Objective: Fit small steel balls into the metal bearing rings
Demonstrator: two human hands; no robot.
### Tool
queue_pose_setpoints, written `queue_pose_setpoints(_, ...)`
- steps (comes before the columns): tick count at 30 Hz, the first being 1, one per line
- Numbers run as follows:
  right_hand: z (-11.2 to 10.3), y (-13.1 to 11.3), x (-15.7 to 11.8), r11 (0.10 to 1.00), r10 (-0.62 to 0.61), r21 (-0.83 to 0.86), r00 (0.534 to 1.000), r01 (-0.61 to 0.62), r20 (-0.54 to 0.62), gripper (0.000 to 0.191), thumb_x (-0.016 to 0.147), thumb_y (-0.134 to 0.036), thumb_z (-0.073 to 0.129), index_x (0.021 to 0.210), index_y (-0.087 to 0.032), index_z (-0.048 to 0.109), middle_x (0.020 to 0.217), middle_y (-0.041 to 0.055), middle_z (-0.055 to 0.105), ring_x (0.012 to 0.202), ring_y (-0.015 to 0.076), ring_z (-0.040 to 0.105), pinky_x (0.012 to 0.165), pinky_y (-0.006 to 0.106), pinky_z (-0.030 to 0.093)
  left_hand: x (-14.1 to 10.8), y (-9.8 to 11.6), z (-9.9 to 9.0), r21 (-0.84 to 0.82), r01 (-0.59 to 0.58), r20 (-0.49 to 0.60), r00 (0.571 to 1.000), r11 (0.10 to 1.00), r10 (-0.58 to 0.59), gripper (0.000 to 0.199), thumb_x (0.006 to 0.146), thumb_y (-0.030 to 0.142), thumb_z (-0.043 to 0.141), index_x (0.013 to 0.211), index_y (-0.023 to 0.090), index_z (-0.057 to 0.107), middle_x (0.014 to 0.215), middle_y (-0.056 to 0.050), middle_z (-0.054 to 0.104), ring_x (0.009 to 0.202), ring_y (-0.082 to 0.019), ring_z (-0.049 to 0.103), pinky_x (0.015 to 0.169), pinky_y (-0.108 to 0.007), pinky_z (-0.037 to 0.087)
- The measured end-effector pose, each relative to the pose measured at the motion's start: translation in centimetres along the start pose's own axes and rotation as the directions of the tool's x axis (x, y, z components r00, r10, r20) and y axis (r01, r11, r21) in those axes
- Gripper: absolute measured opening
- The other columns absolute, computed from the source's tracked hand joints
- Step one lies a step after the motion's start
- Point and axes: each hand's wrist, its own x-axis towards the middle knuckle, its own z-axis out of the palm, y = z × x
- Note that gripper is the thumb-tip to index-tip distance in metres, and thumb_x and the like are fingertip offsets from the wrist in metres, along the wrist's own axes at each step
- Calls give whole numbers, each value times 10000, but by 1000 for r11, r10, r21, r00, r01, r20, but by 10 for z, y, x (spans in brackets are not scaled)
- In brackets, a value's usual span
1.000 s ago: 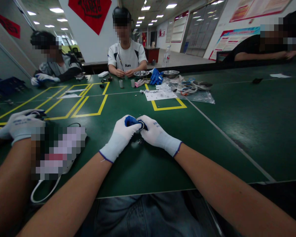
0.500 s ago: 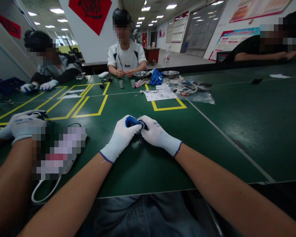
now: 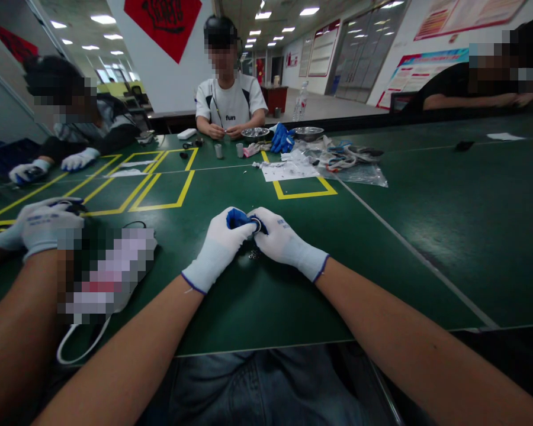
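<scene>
My left hand (image 3: pixel 222 241) and my right hand (image 3: pixel 281 239) meet over the green table (image 3: pixel 266 313), both in white gloves with blue palms. Between their fingertips sits a small pale ring-shaped part (image 3: pixel 258 224), pinched from both sides. Fingers hide most of it, so its exact kind is unclear. Just below the hands, several tiny shiny ring-like pieces (image 3: pixel 253 255) lie on the tabletop.
A pixelated pouch-like item (image 3: pixel 133 260) with a white strap lies at left, beside another person's gloved hands (image 3: pixel 48 222). Farther back are metal bowls (image 3: pixel 308 133), blue gloves (image 3: pixel 283 139), white paper (image 3: pixel 288 171) and plastic bags (image 3: pixel 364 171). Other people sit around the table.
My hands keep nearly the same place and grip on the ring-shaped part. At far left, a co-worker's gloved hands and head have shifted left.
</scene>
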Motion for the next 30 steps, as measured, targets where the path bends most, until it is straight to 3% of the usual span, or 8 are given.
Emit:
queue_pose_setpoints(24,1,3,3,999,25,-38,1000,-26,-17,174,822,-85,572,924,-215,628,990,52,680,937,222,632,902,372,524,3,-1,8,56,-33,-51,998,998,35,217,695,261,737,655,214,528,637,52,567,661,-151,538,646,-284,438)
queue_pose_setpoints(30,1,10,4,999,14,-28,997,-16,-72,225,803,-66,556,965,-194,645,1021,74,683,993,238,653,930,389,528,13,-7,-8,23,-99,-10,995,995,99,125,733,309,679,785,202,642,789,-6,701,786,-201,646,779,-341,527)
